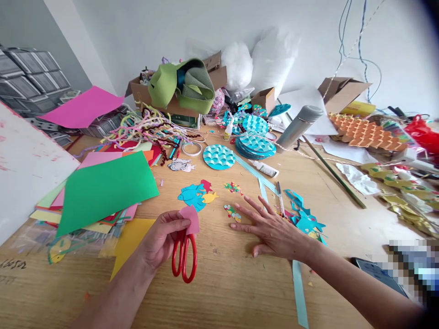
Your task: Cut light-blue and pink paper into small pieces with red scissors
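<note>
My left hand [162,237] pinches a small pink piece of paper [190,219] between thumb and fingers. A pair of scissors with red handles [185,258] hangs handles-down from the same hand, blades hidden. My right hand [270,228] has its fingers spread low over the table, beside two little piles of coloured paper bits [233,214]. Whether it touches the table I cannot tell. Just beyond my left hand lie blue paper fish cutouts [192,194], a yellow fish cutout [210,197] and a red one [206,185].
Coloured sheets, a green sheet [109,189] on top, are stacked at left. Blue woven discs [219,156], a glue bottle [265,168] and a grey flask [300,127] stand or lie farther back. Blue scraps [307,221] and a marker [280,198] lie by my right hand.
</note>
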A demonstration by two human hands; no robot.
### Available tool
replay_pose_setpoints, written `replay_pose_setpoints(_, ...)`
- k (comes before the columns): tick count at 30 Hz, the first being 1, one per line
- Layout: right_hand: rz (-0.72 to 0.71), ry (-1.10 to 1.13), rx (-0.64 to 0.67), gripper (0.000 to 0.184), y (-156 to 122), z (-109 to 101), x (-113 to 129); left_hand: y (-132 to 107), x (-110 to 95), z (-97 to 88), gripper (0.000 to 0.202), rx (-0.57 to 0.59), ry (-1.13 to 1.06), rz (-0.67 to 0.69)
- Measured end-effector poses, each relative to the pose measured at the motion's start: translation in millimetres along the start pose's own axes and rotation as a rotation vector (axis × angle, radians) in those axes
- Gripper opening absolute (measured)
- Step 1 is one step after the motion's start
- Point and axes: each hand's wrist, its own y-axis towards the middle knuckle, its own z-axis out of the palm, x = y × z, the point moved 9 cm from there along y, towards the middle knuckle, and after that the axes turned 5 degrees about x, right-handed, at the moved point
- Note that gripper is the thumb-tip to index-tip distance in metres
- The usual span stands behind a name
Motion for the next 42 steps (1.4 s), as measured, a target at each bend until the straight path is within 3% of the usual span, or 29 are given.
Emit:
replay_pose_setpoints(10, 0.121, -0.060, -0.017, 0.072, 15, -4, -23, -1, -4, 3.8, 0.021, 0.005, 0.025, 0.017)
replay_pose_setpoints(18, 0.231, -0.035, -0.093, 0.077, -2, -12, -31, 0, 0, 2.9, 0.022, 0.025, 0.029, 0.003)
replay_pose_setpoints(24, 0.200, -0.046, -0.080, 0.078, 5, -4, -23, -1, 1, 9.3, 0.020, 0.070, 0.033, -0.008)
replay_pose_setpoints(31, 0.274, -0.063, -0.080, 0.075, 10, -5, -28, -2, -1, 5.7, 0.026, 0.018, 0.007, 0.006)
replay_pose_setpoints(42, 0.217, -0.077, -0.074, 0.078, 15, -13, -5, -3, 2, 6.4, 0.026, 0.041, -0.009, -0.009)
